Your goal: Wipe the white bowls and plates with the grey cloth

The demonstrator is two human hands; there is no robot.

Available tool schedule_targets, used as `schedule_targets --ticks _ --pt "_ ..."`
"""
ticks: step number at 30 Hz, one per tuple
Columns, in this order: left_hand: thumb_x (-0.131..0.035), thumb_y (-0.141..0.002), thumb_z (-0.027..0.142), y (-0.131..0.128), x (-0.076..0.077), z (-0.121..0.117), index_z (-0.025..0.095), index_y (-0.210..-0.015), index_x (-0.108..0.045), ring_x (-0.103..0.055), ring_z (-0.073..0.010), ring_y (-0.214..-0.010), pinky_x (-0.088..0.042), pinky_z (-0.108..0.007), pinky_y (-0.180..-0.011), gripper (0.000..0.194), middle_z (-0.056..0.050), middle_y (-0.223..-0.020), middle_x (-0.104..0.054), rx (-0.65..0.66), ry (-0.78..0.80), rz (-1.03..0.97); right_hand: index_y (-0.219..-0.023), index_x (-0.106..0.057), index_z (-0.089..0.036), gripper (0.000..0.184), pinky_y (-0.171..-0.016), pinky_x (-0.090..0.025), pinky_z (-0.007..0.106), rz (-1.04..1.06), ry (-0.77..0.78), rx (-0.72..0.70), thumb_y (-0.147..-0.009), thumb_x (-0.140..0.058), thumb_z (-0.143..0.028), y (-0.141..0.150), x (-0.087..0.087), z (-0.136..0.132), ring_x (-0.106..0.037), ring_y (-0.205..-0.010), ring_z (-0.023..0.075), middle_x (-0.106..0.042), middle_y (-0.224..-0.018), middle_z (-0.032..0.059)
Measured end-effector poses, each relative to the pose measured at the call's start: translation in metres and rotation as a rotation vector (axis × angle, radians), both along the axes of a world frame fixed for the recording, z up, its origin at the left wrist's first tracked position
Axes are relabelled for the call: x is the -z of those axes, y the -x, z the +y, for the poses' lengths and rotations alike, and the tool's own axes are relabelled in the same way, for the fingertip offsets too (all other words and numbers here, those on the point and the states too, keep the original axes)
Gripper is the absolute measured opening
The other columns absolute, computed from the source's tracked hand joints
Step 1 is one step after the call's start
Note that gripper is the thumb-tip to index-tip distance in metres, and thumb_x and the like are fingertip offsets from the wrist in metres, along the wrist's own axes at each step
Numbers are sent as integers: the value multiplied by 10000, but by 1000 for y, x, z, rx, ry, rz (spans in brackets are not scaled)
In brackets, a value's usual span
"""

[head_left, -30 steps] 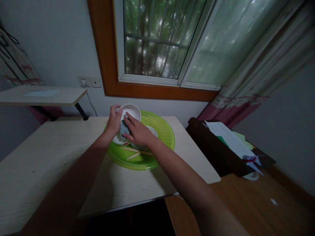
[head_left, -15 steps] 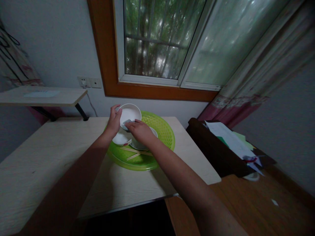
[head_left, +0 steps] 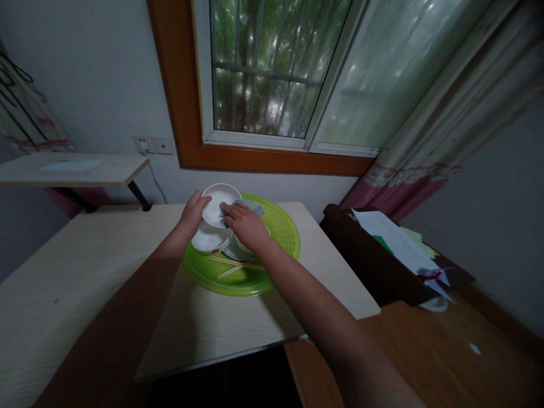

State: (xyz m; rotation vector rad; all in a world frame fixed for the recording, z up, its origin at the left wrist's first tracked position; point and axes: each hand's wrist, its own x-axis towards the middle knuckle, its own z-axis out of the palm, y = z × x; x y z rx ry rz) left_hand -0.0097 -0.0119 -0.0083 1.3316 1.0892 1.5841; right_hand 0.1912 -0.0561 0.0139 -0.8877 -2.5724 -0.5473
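My left hand (head_left: 194, 213) grips the left rim of a white bowl (head_left: 217, 198), tilted with its inside toward me. In my right hand (head_left: 245, 224) is a grey cloth (head_left: 254, 206), pressed at the bowl's right edge and partly hidden by the fingers. Below the held bowl, a second white bowl (head_left: 208, 238) with a red mark sits on a round green tray (head_left: 242, 286). Another white dish (head_left: 238, 253) lies beside it, mostly covered by my right hand and wrist. Several wooden chopsticks (head_left: 233, 265) lie crossed at the tray's near side.
The tray stands on a pale wooden table (head_left: 225, 328) below a window. A raised shelf (head_left: 85, 170) with a paper is at the left. To the right, papers (head_left: 395, 238) lie on a dark brown piece of furniture (head_left: 365, 260). A wall socket (head_left: 153, 145) has a cord plugged in.
My right hand has shifted slightly right and down with the cloth, and more of the cloth shows over the bowl's right rim. My left hand's grip has moved slightly lower on the bowl.
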Motion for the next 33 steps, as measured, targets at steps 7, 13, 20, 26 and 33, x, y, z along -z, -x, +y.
schedule_targets --ticks 7,13,20,26,33 --pt "-621 -767 411 -1 4 3 222 -926 -568 -561 -180 -689 -430 -296 -607 252 2 -792 -596 -21 50 -28 -1200 -678 -72 263 -1258 -293 486 -12 33 41 -1009 -505 -120 2 -1 0 -537 -1378 252 -608 -1428 196" --pt "-596 -806 471 -2 0 0 232 -996 -558 -586 -207 -803 -484 -338 -727 308 -22 -877 -600 -139 4 29 -1397 -550 -61 387 -1254 -297 491 11 3 72 -1034 -437 -129 7 -1 -4 -559 -1353 251 -617 -1413 197" --pt "-547 -845 486 -2 -1 -2 235 -1060 -534 -587 -212 -832 -477 -355 -776 331 -21 -922 -586 -188 -15 74 -1291 -620 -32 332 -1246 -292 479 -19 -9 87 -1031 -439 -132 11 -3 -5 -581 -1309 264 -646 -1361 209" --pt "-516 -877 439 -4 -2 -6 238 -1098 -559 -590 -229 -920 -482 -369 -840 302 -35 -993 -611 -236 -76 143 -1192 -669 -75 262 -1169 -392 443 -68 20 54 -1010 -487 -128 16 -1 -5 -643 -1210 258 -682 -1301 190" --pt "-504 -903 443 -4 -3 -8 243 -1125 -548 -594 -232 -963 -477 -384 -894 302 -44 -1041 -616 -223 -78 181 -1453 -498 -102 471 -1127 -442 397 20 200 -108 -994 -530 -200 15 2 -11 -617 -1268 247 -602 -1442 175"
